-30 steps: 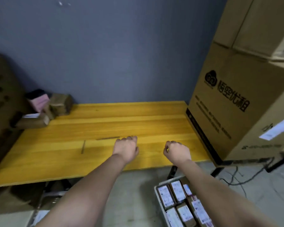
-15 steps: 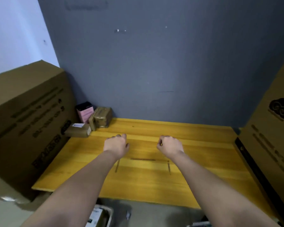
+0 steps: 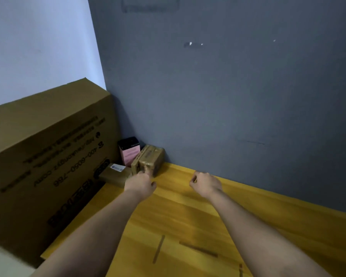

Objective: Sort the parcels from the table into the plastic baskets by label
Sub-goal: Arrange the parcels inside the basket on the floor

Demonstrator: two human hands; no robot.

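flat parcel (image 3: 116,175): label print too small to read
large carton (image 3: 46,156): cut by left edge
left hand (image 3: 140,183): fingertips blurred against taped parcel (image 3: 148,161)

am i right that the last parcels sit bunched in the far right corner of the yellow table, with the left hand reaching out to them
Not quite: the head view shows the parcels bunched in the far left corner of the yellow table, beside the big cardboard box, not the right. The rest holds: the left hand is reaching out to them.
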